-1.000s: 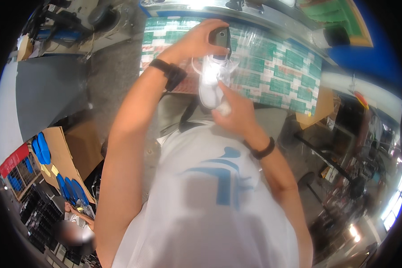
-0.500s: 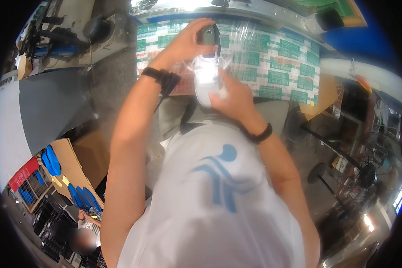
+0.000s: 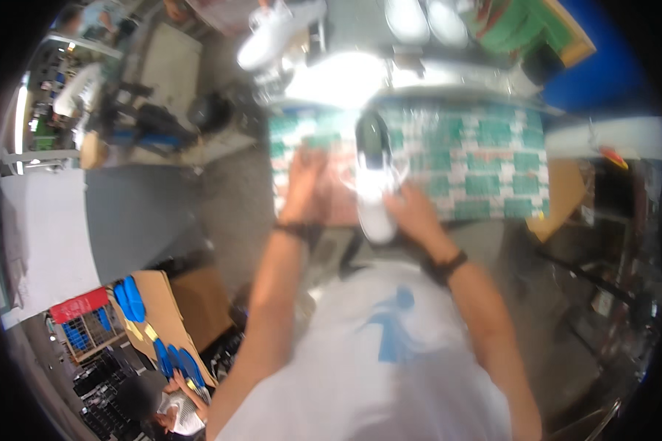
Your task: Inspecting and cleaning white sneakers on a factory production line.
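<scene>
A white lace-up shoe (image 3: 377,220) lies on the table with its toe toward me, showing a dark green insole at the heel end. My right hand (image 3: 415,214) grips the shoe by its right side near the toe, with the fingertips partly hidden. To the left of the shoe, and apart from it, is my left hand (image 3: 307,180), too smeared by motion to make out the fingers. Beneath both hands, a green-and-white printed covering (image 3: 485,165) spreads across the table.
Beyond the table's far edge runs a bright metal ledge (image 3: 449,79), with white shoes (image 3: 407,20) behind it. Blue shoe-shaped pieces (image 3: 129,298) lie on a cardboard sheet (image 3: 158,294) at left, near a seated person (image 3: 180,408). A grey panel (image 3: 136,220) stands left.
My left hand has let go of the shoe's heel end and moved left of it. My right hand stays at the shoe's side. The whole view has shifted, showing more beyond the table.
</scene>
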Motion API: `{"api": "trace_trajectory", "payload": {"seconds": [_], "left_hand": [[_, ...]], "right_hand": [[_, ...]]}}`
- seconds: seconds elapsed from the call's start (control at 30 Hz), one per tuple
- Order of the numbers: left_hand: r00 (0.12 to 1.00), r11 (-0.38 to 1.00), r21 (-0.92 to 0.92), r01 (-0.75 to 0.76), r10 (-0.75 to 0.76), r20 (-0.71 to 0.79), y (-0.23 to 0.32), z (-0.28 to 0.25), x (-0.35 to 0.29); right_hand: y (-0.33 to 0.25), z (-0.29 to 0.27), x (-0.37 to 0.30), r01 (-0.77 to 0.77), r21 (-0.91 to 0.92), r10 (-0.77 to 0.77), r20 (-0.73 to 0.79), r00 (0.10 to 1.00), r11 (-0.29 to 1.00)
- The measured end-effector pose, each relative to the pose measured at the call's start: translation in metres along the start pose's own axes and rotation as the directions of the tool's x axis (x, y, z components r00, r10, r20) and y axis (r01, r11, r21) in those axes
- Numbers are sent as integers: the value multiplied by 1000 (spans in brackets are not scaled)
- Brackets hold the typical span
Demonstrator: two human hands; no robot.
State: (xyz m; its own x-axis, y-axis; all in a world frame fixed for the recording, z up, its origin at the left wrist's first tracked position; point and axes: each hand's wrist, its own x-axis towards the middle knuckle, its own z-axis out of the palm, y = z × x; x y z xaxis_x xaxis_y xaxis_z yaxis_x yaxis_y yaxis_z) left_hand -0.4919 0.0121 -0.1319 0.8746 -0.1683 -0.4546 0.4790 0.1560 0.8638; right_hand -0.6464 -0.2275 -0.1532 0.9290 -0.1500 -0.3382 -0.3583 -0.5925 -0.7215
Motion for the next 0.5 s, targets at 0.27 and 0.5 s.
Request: {"api": "trace_trajectory", "payload": {"seconds": [0.27,0.5], "left_hand": [[975,790,586,-181,67,211,-5,40,-32],[890,459,805,-376,420,177,10,52,-54]], "right_hand": [[-62,-12,-35,170,275,-181,14,983,946],[-3,-37,-6,191,297,-142,-180,973,936]]}}
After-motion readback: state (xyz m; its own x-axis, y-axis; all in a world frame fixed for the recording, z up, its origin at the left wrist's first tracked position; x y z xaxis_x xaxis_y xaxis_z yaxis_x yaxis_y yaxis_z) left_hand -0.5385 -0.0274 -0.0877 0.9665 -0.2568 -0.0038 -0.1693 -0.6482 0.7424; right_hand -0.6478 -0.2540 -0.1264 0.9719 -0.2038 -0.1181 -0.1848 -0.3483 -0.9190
